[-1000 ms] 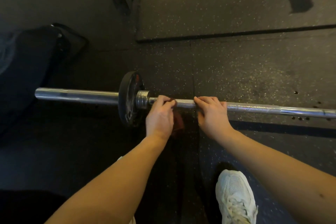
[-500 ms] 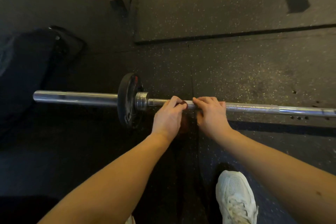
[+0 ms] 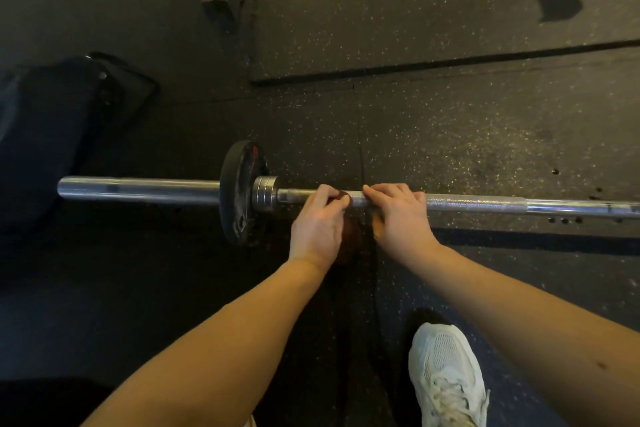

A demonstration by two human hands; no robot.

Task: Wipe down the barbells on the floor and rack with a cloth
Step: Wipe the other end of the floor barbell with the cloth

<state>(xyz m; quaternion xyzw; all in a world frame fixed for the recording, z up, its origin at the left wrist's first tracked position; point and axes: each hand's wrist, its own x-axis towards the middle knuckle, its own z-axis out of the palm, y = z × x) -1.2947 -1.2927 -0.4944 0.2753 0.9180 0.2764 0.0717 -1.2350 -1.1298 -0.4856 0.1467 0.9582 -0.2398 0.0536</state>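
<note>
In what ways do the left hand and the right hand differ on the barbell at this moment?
The left hand holds a dark reddish cloth against the barbell shaft; the right hand lies on bare metal without cloth. The left hand sits nearer the weight plate; the right hand is farther from it. Both have fingers curled over the same shaft, close together.

Your left hand (image 3: 317,225) covers most of the cloth (image 3: 350,236); only a dark reddish patch shows at the bar and below the palm. Your right hand (image 3: 401,218) hides the section of barbell (image 3: 485,203) shaft under it. The shaft runs off the right edge. Your shoe (image 3: 446,378) is cut at the bottom edge. Markings on the weight plate (image 3: 239,191) are illegible.
</note>
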